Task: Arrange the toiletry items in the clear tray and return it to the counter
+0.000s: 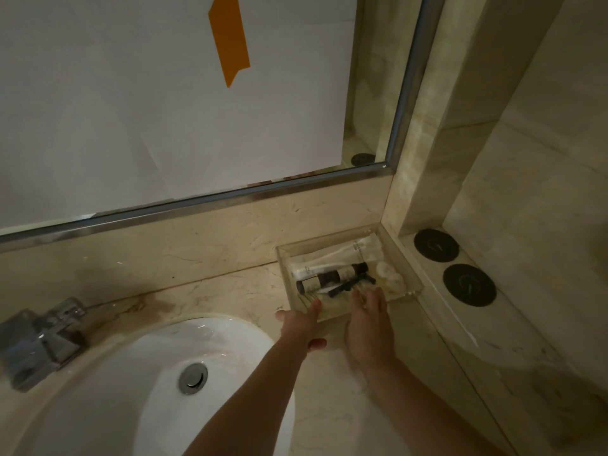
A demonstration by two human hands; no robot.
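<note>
Reaching with both hands, I have the clear tray (pixel 399 258) already on the bench (pixel 230 291), tucked into the corner under the mirror (pixel 164 110). My left hand (pixel 304 324) rests on its near rim, fingers straight and gripping nothing; my right hand (pixel 368 320) lies flat inside, fingers loose. I judge the 2 dark bottles (pixel 332 278) and white tube (pixel 339 261) need only gentle nudging parallel, not lifting, beside the sink (pixel 230 327).

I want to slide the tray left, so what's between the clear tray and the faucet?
In the head view, only bare marble counter and the sink rim lie between the clear tray and the faucet.
</note>
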